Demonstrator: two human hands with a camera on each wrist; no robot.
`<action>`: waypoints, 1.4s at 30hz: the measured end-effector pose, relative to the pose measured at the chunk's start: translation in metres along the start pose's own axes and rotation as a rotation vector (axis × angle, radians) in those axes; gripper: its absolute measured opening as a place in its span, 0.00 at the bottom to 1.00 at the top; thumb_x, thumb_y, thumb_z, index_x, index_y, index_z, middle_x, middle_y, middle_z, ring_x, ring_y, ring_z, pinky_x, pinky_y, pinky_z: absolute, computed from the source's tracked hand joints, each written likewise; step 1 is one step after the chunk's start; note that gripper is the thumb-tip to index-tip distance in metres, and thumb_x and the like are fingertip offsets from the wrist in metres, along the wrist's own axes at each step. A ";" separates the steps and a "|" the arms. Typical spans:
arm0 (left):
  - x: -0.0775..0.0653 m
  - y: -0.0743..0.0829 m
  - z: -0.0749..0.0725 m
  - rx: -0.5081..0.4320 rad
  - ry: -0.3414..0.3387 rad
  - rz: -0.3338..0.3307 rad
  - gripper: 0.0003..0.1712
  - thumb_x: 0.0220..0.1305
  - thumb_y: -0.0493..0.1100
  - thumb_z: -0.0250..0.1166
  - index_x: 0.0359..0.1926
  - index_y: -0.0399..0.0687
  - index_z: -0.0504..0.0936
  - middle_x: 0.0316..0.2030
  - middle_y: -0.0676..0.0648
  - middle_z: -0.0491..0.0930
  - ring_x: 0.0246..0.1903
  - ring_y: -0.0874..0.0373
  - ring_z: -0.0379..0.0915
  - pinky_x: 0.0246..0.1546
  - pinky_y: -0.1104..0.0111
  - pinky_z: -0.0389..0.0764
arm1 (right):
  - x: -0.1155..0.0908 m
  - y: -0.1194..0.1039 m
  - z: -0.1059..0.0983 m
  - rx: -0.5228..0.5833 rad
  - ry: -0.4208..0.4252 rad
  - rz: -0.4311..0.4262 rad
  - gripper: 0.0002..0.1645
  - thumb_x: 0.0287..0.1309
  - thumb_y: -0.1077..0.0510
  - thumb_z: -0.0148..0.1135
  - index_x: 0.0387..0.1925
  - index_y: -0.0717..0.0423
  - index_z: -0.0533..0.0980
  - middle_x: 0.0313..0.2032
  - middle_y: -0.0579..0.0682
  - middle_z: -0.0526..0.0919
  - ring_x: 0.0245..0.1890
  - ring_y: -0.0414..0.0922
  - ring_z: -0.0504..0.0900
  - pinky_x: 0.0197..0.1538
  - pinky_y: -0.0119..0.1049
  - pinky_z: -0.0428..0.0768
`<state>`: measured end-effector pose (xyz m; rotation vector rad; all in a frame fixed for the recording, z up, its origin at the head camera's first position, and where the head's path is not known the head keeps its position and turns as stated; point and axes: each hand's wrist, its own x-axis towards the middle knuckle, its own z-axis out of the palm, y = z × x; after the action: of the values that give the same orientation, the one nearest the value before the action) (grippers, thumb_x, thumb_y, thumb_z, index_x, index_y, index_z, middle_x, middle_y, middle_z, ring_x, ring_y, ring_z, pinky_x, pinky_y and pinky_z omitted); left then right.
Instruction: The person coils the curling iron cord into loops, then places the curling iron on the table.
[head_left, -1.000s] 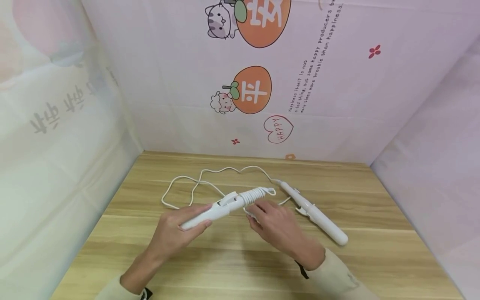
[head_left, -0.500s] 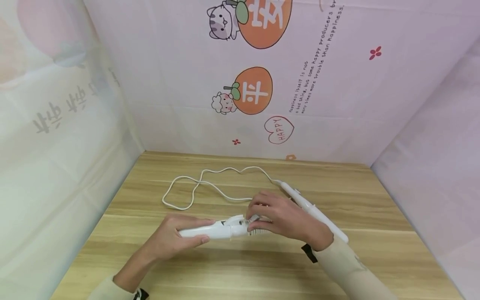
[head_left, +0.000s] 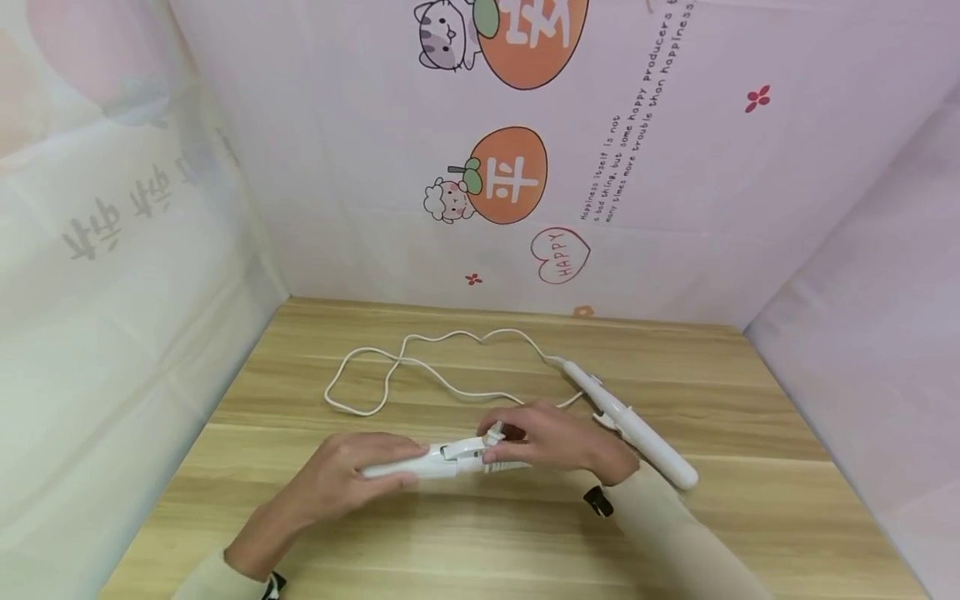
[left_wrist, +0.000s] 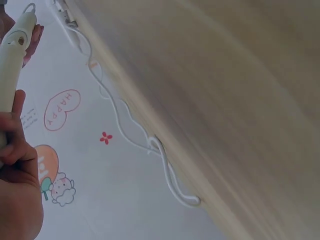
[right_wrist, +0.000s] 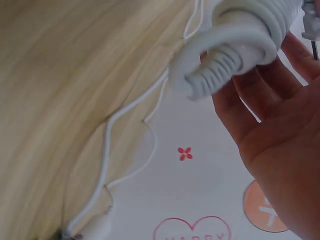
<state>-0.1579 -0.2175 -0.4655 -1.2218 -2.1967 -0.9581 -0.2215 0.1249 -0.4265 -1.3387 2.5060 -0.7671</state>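
Note:
In the head view my left hand (head_left: 348, 477) grips a white curling iron (head_left: 431, 463) by its smooth end, thumb on the near side. Its cord is wound in tight rings round the other end; these coils (right_wrist: 250, 30) and a free cord loop loom large in the right wrist view. My right hand (head_left: 555, 442) is at the coiled end, thumb and fingers pinching the white plug (head_left: 495, 434) close to the iron's clamp lever (head_left: 465, 448). A metal pin of the plug shows at the right edge of the right wrist view. The right palm hides part of the coils.
A second white curling iron (head_left: 637, 433) lies slantwise on the wooden table (head_left: 480, 542), right of my hands. Its loose white cord (head_left: 442, 380) loops across the table behind them. Printed cloth walls (head_left: 360, 167) enclose the back and both sides.
The held iron has come down toward me and turned from slanting to nearly level. My right hand has shifted from below the coiled end up to the clamp lever, with the plug.

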 end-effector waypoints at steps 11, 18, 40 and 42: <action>-0.004 -0.020 -0.007 0.160 -0.131 -0.158 0.31 0.64 0.45 0.80 0.68 0.53 0.86 0.61 0.48 0.89 0.55 0.46 0.90 0.57 0.48 0.88 | 0.015 0.006 0.018 -0.154 0.135 0.089 0.25 0.69 0.33 0.71 0.54 0.45 0.87 0.46 0.40 0.87 0.41 0.36 0.80 0.44 0.32 0.80; -0.003 -0.024 -0.005 0.194 -0.227 -0.369 0.33 0.66 0.43 0.79 0.72 0.50 0.82 0.67 0.43 0.85 0.65 0.35 0.82 0.65 0.38 0.80 | 0.025 0.007 0.036 -0.361 0.238 0.081 0.28 0.63 0.34 0.77 0.53 0.48 0.85 0.48 0.46 0.87 0.44 0.41 0.83 0.45 0.37 0.84; -0.015 -0.039 0.004 0.148 -0.444 -0.459 0.35 0.59 0.43 0.84 0.66 0.59 0.82 0.60 0.53 0.82 0.58 0.54 0.79 0.59 0.50 0.83 | 0.031 0.004 0.070 -0.572 0.133 -0.016 0.41 0.56 0.30 0.78 0.64 0.43 0.76 0.55 0.44 0.76 0.56 0.43 0.75 0.60 0.44 0.79; -0.015 -0.041 0.003 0.091 -0.454 -0.473 0.34 0.59 0.43 0.83 0.66 0.58 0.82 0.59 0.53 0.82 0.58 0.54 0.78 0.59 0.51 0.82 | 0.029 0.004 0.068 -0.520 0.095 0.013 0.44 0.55 0.29 0.79 0.66 0.42 0.75 0.57 0.43 0.75 0.58 0.43 0.75 0.66 0.46 0.77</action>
<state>-0.1862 -0.2387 -0.4917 -0.9621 -2.9428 -0.7862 -0.2135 0.0789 -0.4840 -1.4514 2.9131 -0.1734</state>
